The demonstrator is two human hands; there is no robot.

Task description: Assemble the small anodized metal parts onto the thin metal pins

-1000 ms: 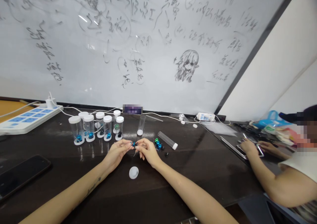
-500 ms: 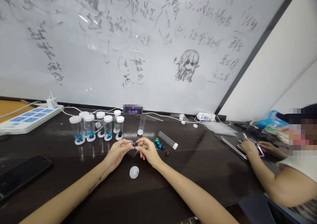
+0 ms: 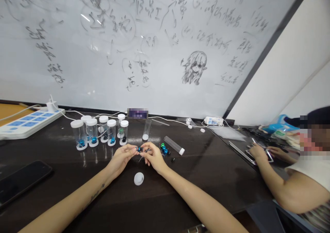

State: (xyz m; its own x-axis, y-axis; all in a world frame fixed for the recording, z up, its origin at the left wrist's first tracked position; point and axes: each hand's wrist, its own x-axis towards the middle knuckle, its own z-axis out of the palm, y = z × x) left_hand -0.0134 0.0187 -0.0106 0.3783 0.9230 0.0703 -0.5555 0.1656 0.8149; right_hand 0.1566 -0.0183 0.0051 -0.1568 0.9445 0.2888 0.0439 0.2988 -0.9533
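Both hands meet over the dark table around a small blue-and-black metal part (image 3: pixel 139 149). My left hand (image 3: pixel 124 157) pinches its left side between thumb and fingertips. On the other side, my right hand (image 3: pixel 154 157) is closed on the black end, with thin dark rods or wires sticking out below the fingers. Just right of my right hand lie several small blue, green and black parts (image 3: pixel 164 149), and a lone black piece (image 3: pixel 173 160) rests nearby. A round white cap (image 3: pixel 139 178) sits in front of the hands.
Several clear tubes with white caps (image 3: pixel 92 131) stand at left, coloured parts inside. One tube (image 3: pixel 146 128) stands behind my hands; another (image 3: pixel 174 145) lies at right. A phone (image 3: pixel 24 181) and power strip (image 3: pixel 31 123) are at left. A person's hands (image 3: pixel 258 153) work at far right.
The view has shifted very slightly. Both hands keep their grip on the small blue-and-black part, with hardly any movement.
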